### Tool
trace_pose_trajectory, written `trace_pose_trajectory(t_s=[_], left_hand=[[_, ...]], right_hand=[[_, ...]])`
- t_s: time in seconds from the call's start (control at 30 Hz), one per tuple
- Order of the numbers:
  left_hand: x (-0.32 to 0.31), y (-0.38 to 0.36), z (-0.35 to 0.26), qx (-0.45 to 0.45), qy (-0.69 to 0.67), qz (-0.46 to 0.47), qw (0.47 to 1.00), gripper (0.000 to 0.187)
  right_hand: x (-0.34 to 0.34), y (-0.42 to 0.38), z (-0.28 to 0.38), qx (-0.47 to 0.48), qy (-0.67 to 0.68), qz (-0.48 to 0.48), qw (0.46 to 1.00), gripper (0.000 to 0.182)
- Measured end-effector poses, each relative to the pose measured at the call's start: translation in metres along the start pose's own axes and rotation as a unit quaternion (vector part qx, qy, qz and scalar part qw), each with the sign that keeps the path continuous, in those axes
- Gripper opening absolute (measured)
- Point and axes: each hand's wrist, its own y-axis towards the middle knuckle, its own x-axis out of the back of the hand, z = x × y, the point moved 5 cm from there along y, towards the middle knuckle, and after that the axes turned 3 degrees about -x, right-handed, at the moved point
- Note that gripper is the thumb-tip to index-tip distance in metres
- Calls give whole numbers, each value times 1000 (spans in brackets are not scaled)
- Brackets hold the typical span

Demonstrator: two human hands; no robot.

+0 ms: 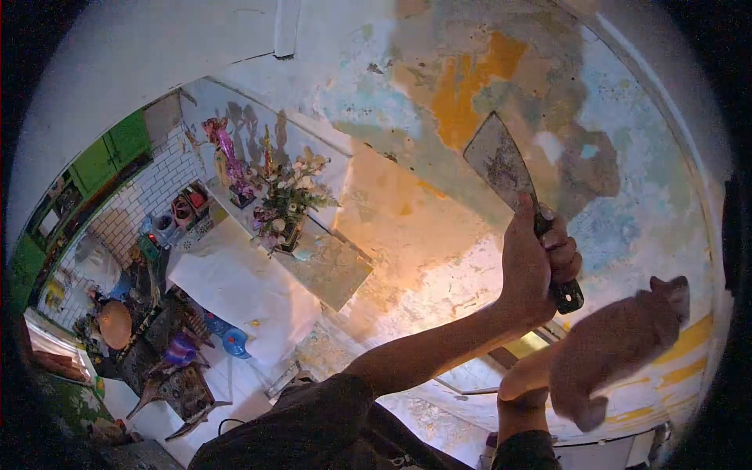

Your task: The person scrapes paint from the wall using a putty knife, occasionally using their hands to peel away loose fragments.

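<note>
My left hand grips the dark handle of a broad putty knife, its thumb lying along the base of the blade. The blade is stained and points up and left, over a patchy wall with worn orange, pale blue and cream paint. Below and to the right, my bent right arm comes up from a dark sleeve. My right hand shows only in part, beside a dark brown shape, and I cannot tell how its fingers lie.
Flowers in a pot and a pink figure stand on a ledge at left. Below them a white sheet covers a surface. A dark chair, a blue item and green cabinets fill the lower and far left.
</note>
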Motion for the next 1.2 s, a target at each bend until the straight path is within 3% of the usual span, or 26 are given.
trace_pose_trajectory(t_s=[0.1,0.13,0.2,0.27,0.3,0.43,0.53,0.73,0.8,0.87,0.93,1.0,1.1,1.2], left_hand=[[5,6,3,7,-10,4,1000,37],[5,7,2,1,-10,3,1000,37],[3,6,0,7,-14,22,1000,36],[1,3,-2,10,-22,37,999,36],[0,3,-1,17,-11,22,1000,36],[-1,3,-2,11,-11,31,999,37],[3,17,-16,-29,-4,60,998,37],[3,9,-16,-3,-36,40,999,31],[3,4,-14,6,-27,5,1000,31],[5,0,-6,3,-28,21,999,31],[4,-3,1,9,11,-1,1000,38],[5,1,4,18,-2,16,1000,39],[7,4,0,23,-1,5,1000,39],[12,16,-17,-26,-2,29,999,33]], right_hand=[[-36,15,42,280,110,155,941,91],[-38,14,45,279,106,154,942,91],[-36,18,32,37,63,50,996,98],[-25,9,12,-206,16,-54,977,109],[-20,9,11,-206,13,-54,977,109],[4,10,20,-60,189,-79,977,52],[19,13,23,-24,233,-64,970,63],[10,24,53,79,393,-43,915,89],[3,22,64,73,45,-8,996,72],[-5,20,68,66,-307,31,949,55],[-7,18,68,51,-622,62,779,38],[-2,17,66,27,-859,82,505,22],[-9,25,85,18,-863,137,486,18],[-11,26,85,4,-861,217,460,13]])
